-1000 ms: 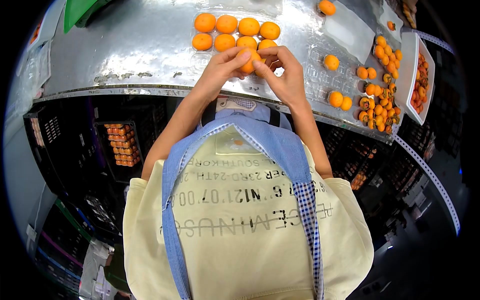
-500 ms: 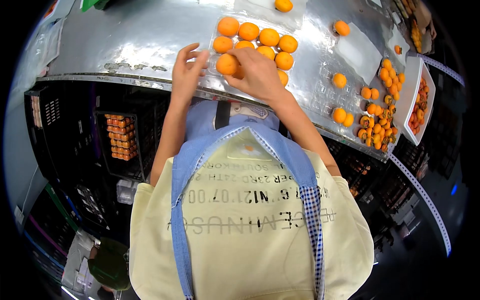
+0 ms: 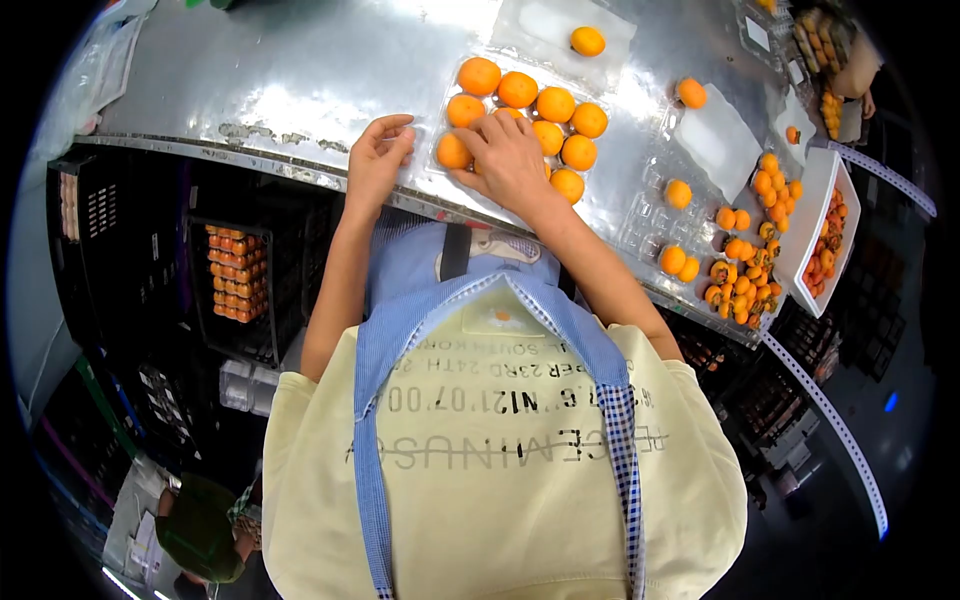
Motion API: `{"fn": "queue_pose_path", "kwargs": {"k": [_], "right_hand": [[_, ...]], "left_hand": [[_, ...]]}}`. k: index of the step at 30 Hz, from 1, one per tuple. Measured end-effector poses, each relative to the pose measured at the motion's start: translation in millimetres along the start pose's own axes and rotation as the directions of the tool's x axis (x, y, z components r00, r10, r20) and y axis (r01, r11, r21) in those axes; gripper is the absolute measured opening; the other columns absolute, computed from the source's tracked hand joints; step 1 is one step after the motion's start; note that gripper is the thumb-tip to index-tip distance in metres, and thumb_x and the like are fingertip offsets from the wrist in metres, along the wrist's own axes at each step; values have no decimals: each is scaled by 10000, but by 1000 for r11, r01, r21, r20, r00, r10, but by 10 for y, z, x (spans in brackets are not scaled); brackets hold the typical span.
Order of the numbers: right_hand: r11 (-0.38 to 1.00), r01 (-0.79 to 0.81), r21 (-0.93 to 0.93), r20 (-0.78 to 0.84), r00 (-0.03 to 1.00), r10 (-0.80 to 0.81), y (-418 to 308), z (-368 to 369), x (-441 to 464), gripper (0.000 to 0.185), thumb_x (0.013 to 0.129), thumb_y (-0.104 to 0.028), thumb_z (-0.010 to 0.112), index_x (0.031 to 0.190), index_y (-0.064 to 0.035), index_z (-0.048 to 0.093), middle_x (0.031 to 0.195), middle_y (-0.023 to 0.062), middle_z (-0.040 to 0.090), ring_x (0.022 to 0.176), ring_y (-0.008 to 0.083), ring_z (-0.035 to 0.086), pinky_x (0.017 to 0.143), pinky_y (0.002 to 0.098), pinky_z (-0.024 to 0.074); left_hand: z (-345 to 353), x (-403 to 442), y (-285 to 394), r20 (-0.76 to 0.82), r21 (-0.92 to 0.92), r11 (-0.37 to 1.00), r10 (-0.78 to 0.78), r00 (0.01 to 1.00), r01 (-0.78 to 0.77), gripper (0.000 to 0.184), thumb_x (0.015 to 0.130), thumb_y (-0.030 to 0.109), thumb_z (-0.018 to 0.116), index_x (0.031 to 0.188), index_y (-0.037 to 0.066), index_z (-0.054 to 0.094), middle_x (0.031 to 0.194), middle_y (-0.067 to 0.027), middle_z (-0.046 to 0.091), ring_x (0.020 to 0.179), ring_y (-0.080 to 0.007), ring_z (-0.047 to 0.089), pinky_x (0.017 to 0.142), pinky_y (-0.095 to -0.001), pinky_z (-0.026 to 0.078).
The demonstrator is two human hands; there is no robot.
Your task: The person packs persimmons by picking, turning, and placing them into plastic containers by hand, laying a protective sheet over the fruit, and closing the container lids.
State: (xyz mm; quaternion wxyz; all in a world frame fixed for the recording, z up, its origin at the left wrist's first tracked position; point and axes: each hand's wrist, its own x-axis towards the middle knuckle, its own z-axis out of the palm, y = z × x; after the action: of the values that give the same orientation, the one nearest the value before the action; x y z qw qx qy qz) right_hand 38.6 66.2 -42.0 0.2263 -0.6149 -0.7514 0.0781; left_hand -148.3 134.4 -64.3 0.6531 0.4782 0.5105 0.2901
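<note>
A clear plastic tray [image 3: 452,98] on the metal table holds rows of orange persimmons [image 3: 517,90]. My right hand [image 3: 510,165] reaches over the tray's near rows, its fingers curled round a persimmon mostly hidden beneath the hand. Beside its thumb and forefinger, another persimmon [image 3: 453,151] sits in the near left corner. My left hand [image 3: 378,165] is just left of the tray, over the table's front edge, with thumb and fingers apart and nothing between them.
Loose persimmons [image 3: 742,285] are heaped at the right, beside a white box [image 3: 812,225] of fruit. Another clear tray [image 3: 650,215] lies nearer. One persimmon [image 3: 588,41] rests on a white sheet behind. Below left, a black crate [image 3: 282,300] holds stacked fruit packs. Another person's arm [image 3: 858,75] shows at far right.
The view has shifted a little. The corner persimmon, earlier beside my right fingertips, now shows more fully, and my right hand lies flatter and farther over the tray. My left hand stays beside it.
</note>
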Motion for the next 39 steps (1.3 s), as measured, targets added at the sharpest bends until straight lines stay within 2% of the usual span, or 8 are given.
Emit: {"fn": "queue_pose_path", "kwargs": {"k": [9,18,21,23,25,30,33,39], "right_hand": [[894,-445,-53,-315,857,408,1193,-470,366,454,759,-261,705,1158,-99,564,1117,126,555,1000,297,548,812,393,475],[781,-608,142,-102,776,622,1623,-374,454,509,729,-292,684,1174,-81,556,1065,147,600,956,316,579,832,392,476],[736,-451,505,-217,759,614,1448,-630,321,533,731,-259,708,1202,-76,541,1071,100,604,891,205,592,786,310,478],[681,-280,677,-419,614,669,1403,-651,37,479,760,-193,701,1189,-56,538,1079,77,598,895,165,583,766,284,474],[583,-381,718,-446,391,805,1363,-671,-289,447,779,-150,685,1185,-43,530,1077,61,590,895,141,570,752,274,470],[540,-816,205,-421,424,802,1212,-504,-997,493,737,-209,700,1185,-99,527,1099,152,523,975,334,556,812,418,467],[566,-824,-17,-450,512,732,1172,-430,-1111,480,734,-205,709,1172,-85,553,1099,143,534,798,260,596,750,379,486],[509,-856,88,-457,419,784,1017,-474,-1081,484,749,-180,696,1198,-79,547,1154,126,522,748,233,599,719,360,494]], "left_hand": [[504,1106,109,58,358,911,194,979,-202,496,826,343,649,1175,0,568,1115,-156,617,951,-231,606,818,-327,484],[1067,2091,262,80,674,705,229,970,-222,469,704,344,722,1059,48,639,949,-156,676,895,-281,648,795,-360,500],[1056,2138,241,106,522,822,203,973,-228,382,704,278,730,989,36,653,877,-107,677,795,-248,643,742,-342,502],[1057,1939,374,110,367,886,263,959,-285,282,726,200,716,929,19,644,821,-72,664,751,-221,625,725,-331,496],[966,1736,436,159,221,921,289,944,-319,206,743,133,699,890,9,626,793,-51,645,754,-195,607,739,-320,485],[633,1165,492,381,213,687,597,706,-695,136,715,5,652,840,35,606,907,-72,611,892,-218,568,801,-330,453],[500,973,495,506,250,494,667,548,-833,258,650,-93,591,864,49,605,988,-101,585,934,-288,542,802,-349,459],[262,873,502,736,207,252,597,320,-945,393,629,-129,547,973,49,614,1108,-121,567,1087,-321,503,862,-384,471]]}}
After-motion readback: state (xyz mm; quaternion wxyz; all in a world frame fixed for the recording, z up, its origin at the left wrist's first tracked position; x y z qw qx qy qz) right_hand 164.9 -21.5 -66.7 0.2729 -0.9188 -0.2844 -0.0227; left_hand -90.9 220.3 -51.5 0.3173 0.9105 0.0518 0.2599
